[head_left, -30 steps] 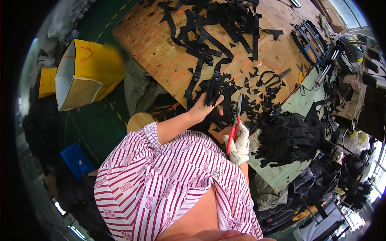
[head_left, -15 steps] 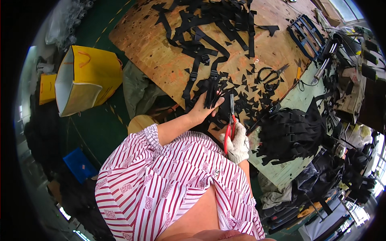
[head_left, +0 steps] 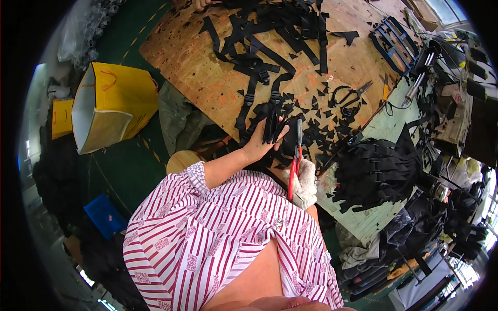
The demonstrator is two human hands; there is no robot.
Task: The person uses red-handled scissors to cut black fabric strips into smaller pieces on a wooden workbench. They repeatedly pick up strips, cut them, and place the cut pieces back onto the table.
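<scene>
My bare left hand point(head_left: 260, 141) is closed around a bundle of black webbing straps point(head_left: 273, 124) at the near edge of the wooden table. The strap ends fan out past my fingers. Wearing a white knit glove, my right hand point(head_left: 303, 182) grips red-handled shears point(head_left: 296, 160) just right of the bundle. Their metal blades point away from me, a little apart from the straps, and the handles are close together. Small black triangular offcuts point(head_left: 315, 135) lie scattered beyond both hands. From the bundle, straps with plastic buckles point(head_left: 275, 96) run up the table.
Loose black straps point(head_left: 280, 26) cover the far side of the wooden table point(head_left: 192, 67), where another person's hand point(head_left: 199, 4) shows. Black scissors point(head_left: 353, 98) lie at right. A pile of straps point(head_left: 378, 173) rests on the greenish board. A yellow bag point(head_left: 127, 98) stands at left.
The shears' red handles have come together from a wider spread. Another person's hand has appeared at the table's far edge. My left hand has barely moved.
</scene>
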